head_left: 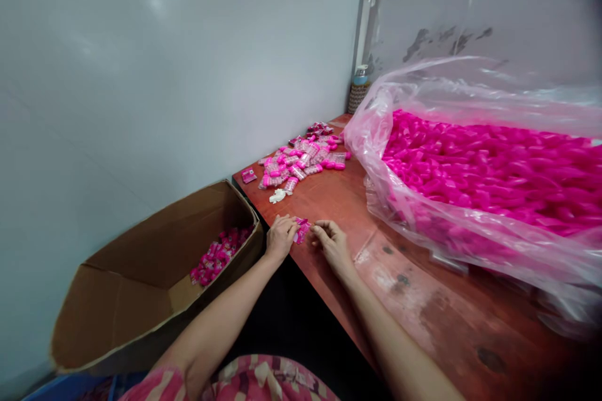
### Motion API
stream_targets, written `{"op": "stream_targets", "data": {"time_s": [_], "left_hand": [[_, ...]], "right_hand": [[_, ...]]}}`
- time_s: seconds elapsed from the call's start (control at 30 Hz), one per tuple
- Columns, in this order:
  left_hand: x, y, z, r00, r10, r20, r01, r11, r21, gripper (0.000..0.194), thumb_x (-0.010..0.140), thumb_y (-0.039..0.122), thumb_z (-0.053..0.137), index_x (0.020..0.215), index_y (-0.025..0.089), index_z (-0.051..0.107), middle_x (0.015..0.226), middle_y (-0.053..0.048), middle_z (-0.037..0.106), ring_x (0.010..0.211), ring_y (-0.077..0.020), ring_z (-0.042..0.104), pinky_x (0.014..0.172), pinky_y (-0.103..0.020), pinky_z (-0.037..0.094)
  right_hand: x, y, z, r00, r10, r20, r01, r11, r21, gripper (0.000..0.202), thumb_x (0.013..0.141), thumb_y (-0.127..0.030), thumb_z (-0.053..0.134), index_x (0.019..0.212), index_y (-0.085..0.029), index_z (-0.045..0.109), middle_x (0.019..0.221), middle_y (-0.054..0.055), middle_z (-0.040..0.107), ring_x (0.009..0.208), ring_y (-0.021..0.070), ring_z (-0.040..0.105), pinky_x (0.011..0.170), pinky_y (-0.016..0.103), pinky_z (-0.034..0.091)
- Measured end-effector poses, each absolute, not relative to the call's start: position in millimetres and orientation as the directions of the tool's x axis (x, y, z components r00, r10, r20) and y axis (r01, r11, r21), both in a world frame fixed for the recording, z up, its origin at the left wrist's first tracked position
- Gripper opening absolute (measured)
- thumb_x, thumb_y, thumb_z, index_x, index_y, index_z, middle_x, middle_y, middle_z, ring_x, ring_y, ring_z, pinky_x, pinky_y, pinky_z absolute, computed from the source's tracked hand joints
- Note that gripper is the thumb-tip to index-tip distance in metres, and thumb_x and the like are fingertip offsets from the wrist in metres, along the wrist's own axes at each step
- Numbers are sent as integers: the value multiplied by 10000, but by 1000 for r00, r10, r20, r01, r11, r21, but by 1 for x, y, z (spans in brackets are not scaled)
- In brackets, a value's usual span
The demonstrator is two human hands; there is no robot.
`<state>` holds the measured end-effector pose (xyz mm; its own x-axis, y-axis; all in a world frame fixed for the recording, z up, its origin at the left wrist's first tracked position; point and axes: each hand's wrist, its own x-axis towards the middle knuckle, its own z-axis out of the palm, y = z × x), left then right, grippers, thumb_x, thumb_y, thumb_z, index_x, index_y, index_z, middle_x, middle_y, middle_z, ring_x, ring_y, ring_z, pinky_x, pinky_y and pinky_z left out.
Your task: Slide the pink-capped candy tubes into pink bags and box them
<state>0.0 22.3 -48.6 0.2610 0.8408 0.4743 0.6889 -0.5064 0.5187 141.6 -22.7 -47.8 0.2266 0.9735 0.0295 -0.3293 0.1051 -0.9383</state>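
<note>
Between my two hands, over the table's near edge, is a small shiny pink packet (301, 230). My left hand (281, 238) is closed on its left side, the fingers partly covering it. My right hand (333, 245) has thumb and fingers pinched together at the packet's right edge. Just beyond my left hand lies a crumpled white scrap (277, 196). Behind that is a pile of small clear containers with pink caps (301, 161). A separate flat pink packet (249, 175) lies at the table's left corner.
A large clear plastic bag (376, 113) full of bright pink plastic pieces (489, 169) covers the right of the reddish table (338, 200). At left stands an open cardboard box (126, 257) holding pink packed items (221, 255). A bottle in a woven holder (359, 91) stands by the wall.
</note>
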Motion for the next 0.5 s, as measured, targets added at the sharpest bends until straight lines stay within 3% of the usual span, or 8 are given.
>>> {"op": "stream_targets", "data": {"time_s": [0.13,0.3,0.5], "left_hand": [[3,15,-40,247,823,511,670,-526,524,186,811,206,489,804,209,675,917,-41,680,970,-188,568,959,-425,329],[16,-10,-26,343,700,626,563,-687,460,206,808,196,501,957,208,643,1052,-42,636,1083,-183,495,999,-408,298],[24,-18,-10,225,826,516,462,-557,690,185,804,211,508,915,195,655,1017,-71,643,966,-174,570,907,-328,405]], "right_hand": [[141,-22,-46,255,967,20,-371,117,-921,267,656,-345,665,835,-185,548,733,-10,591,639,121,560,578,242,454],[144,-22,-46,258,966,-13,-454,109,-885,361,603,-323,712,890,-202,529,743,-21,609,647,122,578,605,254,464],[155,-20,-46,250,967,-57,-538,89,-838,340,605,-242,721,888,-213,536,752,-36,607,643,96,575,617,224,458]]}}
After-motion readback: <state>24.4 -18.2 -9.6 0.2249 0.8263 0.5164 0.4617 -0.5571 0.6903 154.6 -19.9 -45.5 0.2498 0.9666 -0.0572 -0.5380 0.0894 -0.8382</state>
